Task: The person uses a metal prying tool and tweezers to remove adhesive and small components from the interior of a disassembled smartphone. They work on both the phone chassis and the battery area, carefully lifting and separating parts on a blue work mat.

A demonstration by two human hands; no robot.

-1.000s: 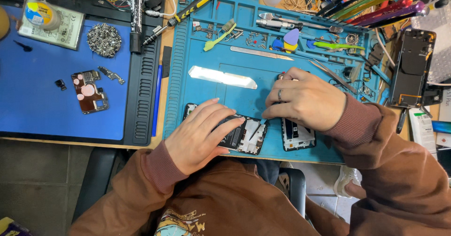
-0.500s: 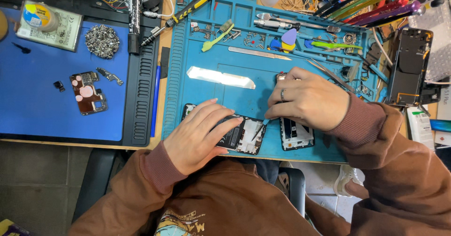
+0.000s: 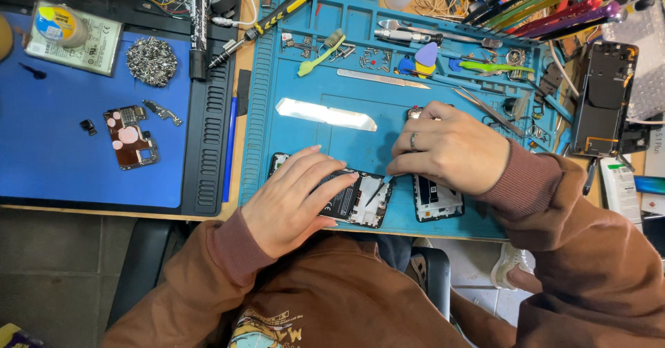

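Note:
An opened black phone lies on the teal repair mat near the front edge. My left hand lies flat over its left half and holds it down. My right hand pinches a thin pointed tool. The tool's tip reaches into the phone's right end. A second opened phone part lies just right of the phone, its top hidden under my right hand.
Tweezers, a metal spudger, picks and loose screws fill the mat's back trays. A blue mat on the left holds a small circuit board and a pile of metal bits. A black phone frame stands at right.
Both hands stay almost in place over the phone. My right hand has dipped slightly toward it.

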